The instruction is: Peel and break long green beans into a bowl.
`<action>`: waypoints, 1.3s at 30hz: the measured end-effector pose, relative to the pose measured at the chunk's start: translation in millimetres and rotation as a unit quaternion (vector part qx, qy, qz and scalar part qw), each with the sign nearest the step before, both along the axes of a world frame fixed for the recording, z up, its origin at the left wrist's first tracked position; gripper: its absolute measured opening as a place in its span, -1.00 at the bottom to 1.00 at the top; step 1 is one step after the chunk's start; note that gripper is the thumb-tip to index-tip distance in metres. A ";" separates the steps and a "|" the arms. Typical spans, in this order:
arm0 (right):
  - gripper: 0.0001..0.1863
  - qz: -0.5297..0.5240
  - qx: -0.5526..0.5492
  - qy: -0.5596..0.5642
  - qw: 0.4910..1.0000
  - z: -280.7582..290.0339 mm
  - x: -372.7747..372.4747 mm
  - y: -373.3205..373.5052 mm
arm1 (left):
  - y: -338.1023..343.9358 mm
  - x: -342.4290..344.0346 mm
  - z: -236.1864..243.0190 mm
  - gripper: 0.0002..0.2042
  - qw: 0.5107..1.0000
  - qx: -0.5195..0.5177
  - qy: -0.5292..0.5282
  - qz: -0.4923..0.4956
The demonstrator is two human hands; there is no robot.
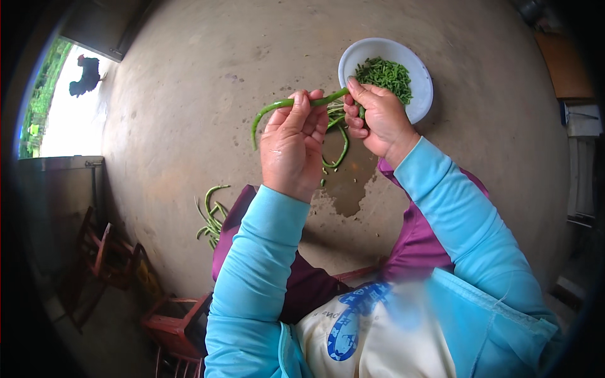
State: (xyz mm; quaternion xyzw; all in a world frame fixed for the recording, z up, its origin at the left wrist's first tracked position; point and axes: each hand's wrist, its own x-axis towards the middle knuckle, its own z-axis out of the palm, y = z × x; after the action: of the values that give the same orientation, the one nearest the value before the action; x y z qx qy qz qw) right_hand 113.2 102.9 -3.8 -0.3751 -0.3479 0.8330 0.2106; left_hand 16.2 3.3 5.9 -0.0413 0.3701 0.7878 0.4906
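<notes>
A long green bean [267, 109] is stretched between my two hands above the floor. My left hand [292, 154] pinches it along its length between thumb and fingers, and its thin end droops past that hand to the left. At the other end, the thumb and fingers of my right hand [382, 120] are closed on the bean; a short green piece shows among the curled fingers. Just behind my right hand stands a white basin [423, 94] holding many short bean pieces [389, 77]. More whole long beans [345, 151] lie on the floor, partly hidden under my hands.
Another bunch of long beans [213, 222] lies on the floor by my left knee. Under my hands is a wet patch [350, 189] with small scraps. Wooden chairs [104, 252] stand at left. A black chicken [87, 75] is outside the open doorway.
</notes>
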 end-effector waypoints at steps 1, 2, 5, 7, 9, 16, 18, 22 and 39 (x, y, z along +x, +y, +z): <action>-0.73 -0.018 -0.021 -0.009 1.000 0.8 -1.2 -0.8 | -1.8 -2.8 -5.5 -0.91 1.000 0.029 0.010 -0.002; -0.74 -0.047 -0.045 -0.014 0.998 -6.6 1.7 8.1 | -3.8 -6.2 -7.9 -0.91 0.998 0.058 0.021 -0.004; -0.77 -0.094 -0.077 -0.012 0.992 -5.8 11.1 32.7 | -7.9 -17.3 0.6 -0.91 0.998 0.045 0.008 0.031; -0.79 -0.011 -0.054 0.002 0.998 7.6 8.4 18.8 | -12.4 -20.2 -2.1 -0.90 0.999 0.043 0.009 0.009; -0.78 0.077 -0.054 0.019 0.995 9.4 8.6 9.9 | -11.3 -16.5 -0.7 -0.90 0.999 0.018 0.008 -0.029; -0.67 0.255 -0.068 0.036 0.964 20.8 3.2 -8.8 | -10.5 -11.8 1.1 -0.91 0.998 0.036 0.009 -0.060; -0.66 0.270 -0.047 0.040 0.961 19.6 3.2 -9.4 | -8.5 -11.4 1.5 -0.90 0.998 0.029 0.012 -0.055; -0.65 0.259 -0.052 0.054 0.963 14.4 4.3 -10.6 | -8.4 -9.5 1.0 -0.89 0.998 0.026 -0.002 -0.053; -0.76 0.033 -0.060 0.091 0.993 4.2 3.6 -5.5 | -1.7 3.3 -2.8 -0.87 0.998 0.007 -0.001 -0.058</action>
State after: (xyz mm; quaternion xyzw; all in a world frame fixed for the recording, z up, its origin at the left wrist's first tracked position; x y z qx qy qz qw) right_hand 116.8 97.4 0.5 -0.2977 -0.2885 0.8897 0.1913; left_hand 19.5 1.6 3.1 -0.0170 0.3664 0.7602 0.5363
